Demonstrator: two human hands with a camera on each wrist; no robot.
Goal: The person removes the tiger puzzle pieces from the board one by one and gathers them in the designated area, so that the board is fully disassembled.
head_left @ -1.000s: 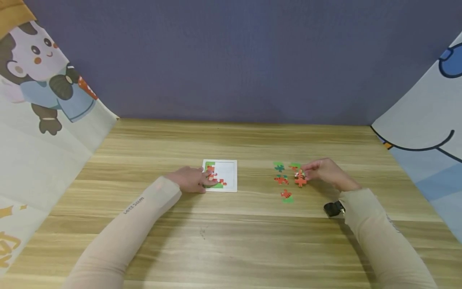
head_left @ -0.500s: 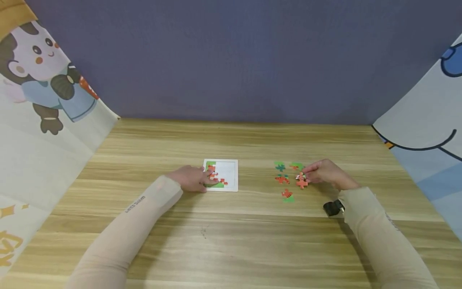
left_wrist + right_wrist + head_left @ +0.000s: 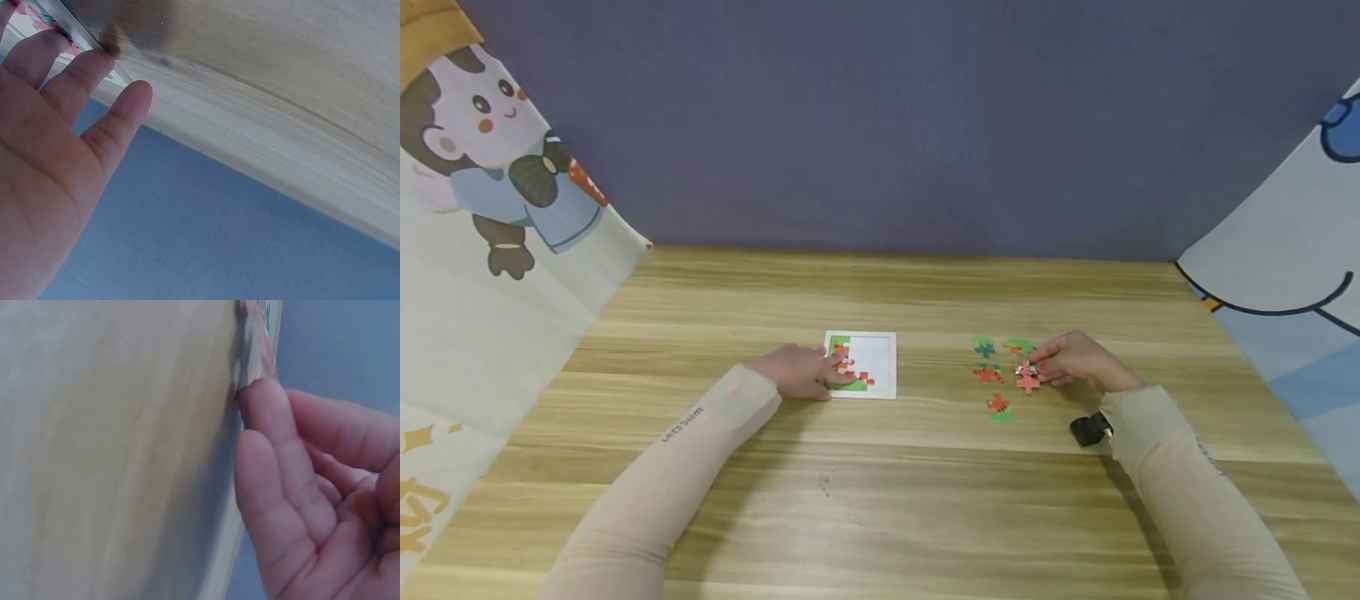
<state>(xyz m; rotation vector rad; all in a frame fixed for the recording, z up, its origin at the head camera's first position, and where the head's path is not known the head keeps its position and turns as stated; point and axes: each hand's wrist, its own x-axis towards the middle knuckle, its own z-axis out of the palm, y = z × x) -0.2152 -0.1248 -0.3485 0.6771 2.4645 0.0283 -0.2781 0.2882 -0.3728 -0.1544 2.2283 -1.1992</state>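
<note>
The puzzle looks under half assembled, as far as the hand over it lets one judge. In the white tray [image 3: 871, 354], fitted pieces [image 3: 859, 385] in green and red run down the left side and along part of the near edge; the middle, the right side and most of the far side are bare. The tray lies left of centre on the wooden table [image 3: 925, 483], and the loose pieces lie apart from it, to its right.

Counted, there is one tray and there are two hands. Five loose pieces show: a green piece [image 3: 984, 347], an orange-and-green piece [image 3: 1019, 345], a striped piece [image 3: 988, 375], a near piece [image 3: 999, 407] and a red piece [image 3: 1028, 383] — though whether that last is single or two overlapping is hard to tell. The fitted pieces cannot be counted surely, since fingers cover some.

The left hand [image 3: 792, 372] rests on the tray's left side, its fingers spread and only slightly bent, gripping nothing. The right hand [image 3: 1078, 360] has its fingers bent in, thumb and forefinger close together at the red piece's edge — it seems to pinch it, but the right wrist view shows only a sliver of colour past the fingertips.
</note>
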